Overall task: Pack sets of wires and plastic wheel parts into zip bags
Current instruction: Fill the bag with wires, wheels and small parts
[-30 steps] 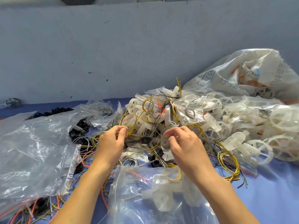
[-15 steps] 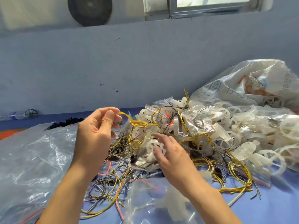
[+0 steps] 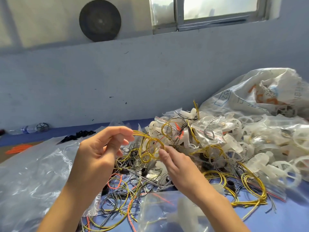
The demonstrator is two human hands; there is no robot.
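- A coil of yellow wire [image 3: 153, 145] is hanging in the air above the tangle at the middle of the worktop [image 3: 291, 216], with its loops drooping between the two hands.
- The left hand [image 3: 98, 154] is pinching one end of that coil between thumb and curled fingers, raised above the clutter.
- The right hand [image 3: 181, 166] is reaching in with its fingers loosely straight, and its fingertips [image 3: 161, 152] are touching the lower edge of the loops without gripping them.
- Loose wires [image 3: 124, 193] in yellow, grey, black and orange are lying spread under both hands.
- A zip bag [image 3: 164, 213] holding a white plastic piece is lying nearest the person, just below the right wrist.
- White plastic wheel parts [image 3: 280, 168] are piling up to the right, mixed with filled zip bags [image 3: 208, 129].
- A large clear plastic sheet [image 3: 31, 174] is covering the left side.
- A woven sack [image 3: 260, 92] is slumping against the blue wall behind the pile.
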